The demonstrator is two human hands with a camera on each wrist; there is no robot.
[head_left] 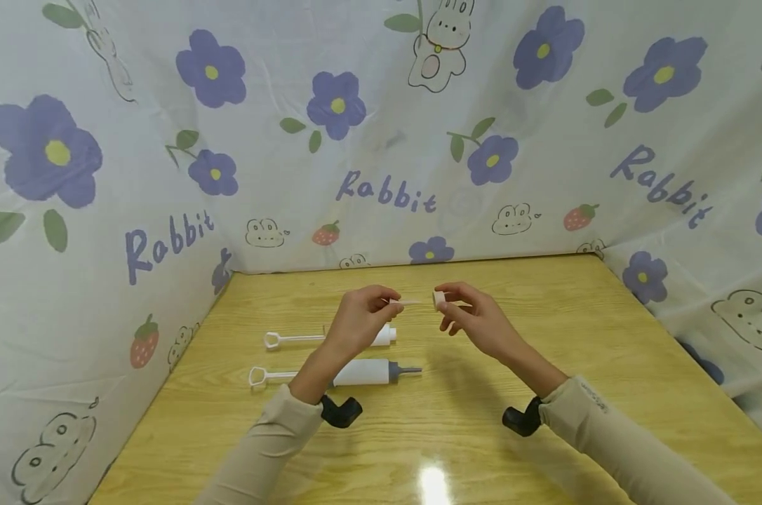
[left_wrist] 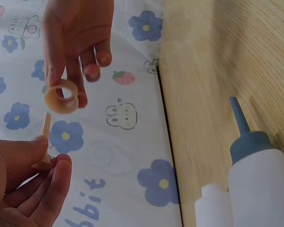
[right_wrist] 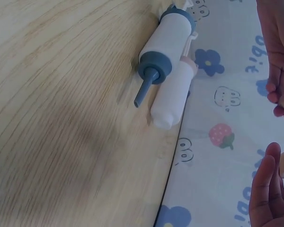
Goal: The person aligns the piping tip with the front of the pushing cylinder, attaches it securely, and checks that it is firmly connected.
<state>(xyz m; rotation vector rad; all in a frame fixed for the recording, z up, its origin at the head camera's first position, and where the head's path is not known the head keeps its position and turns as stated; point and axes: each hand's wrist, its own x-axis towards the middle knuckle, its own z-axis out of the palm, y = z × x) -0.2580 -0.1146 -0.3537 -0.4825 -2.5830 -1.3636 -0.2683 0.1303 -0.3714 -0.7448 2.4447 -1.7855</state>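
Over the table, my left hand (head_left: pixel 358 317) pinches a small pale tapered nozzle (left_wrist: pixel 45 130) by its wide base, thin end toward the other hand. Opposite it, my right hand (head_left: pixel 482 322) holds a pale ring-shaped screw collar (left_wrist: pixel 61 98) between thumb and fingers. A short gap separates nozzle tip and collar. Below the hands lie two plunger-type syringes with white barrels and white loop handles. The nearer syringe (head_left: pixel 365 372) has a grey-blue cap and nozzle. The farther syringe (right_wrist: pixel 173 94) ends in a bare stub; the left hand and forearm partly cover both in the head view.
The wooden table (head_left: pixel 469 435) runs back to a hanging white cloth (head_left: pixel 381 231) printed with flowers and rabbits, which also stands along both sides. Black wrist mounts (head_left: pixel 341 412) are strapped on both wrists.
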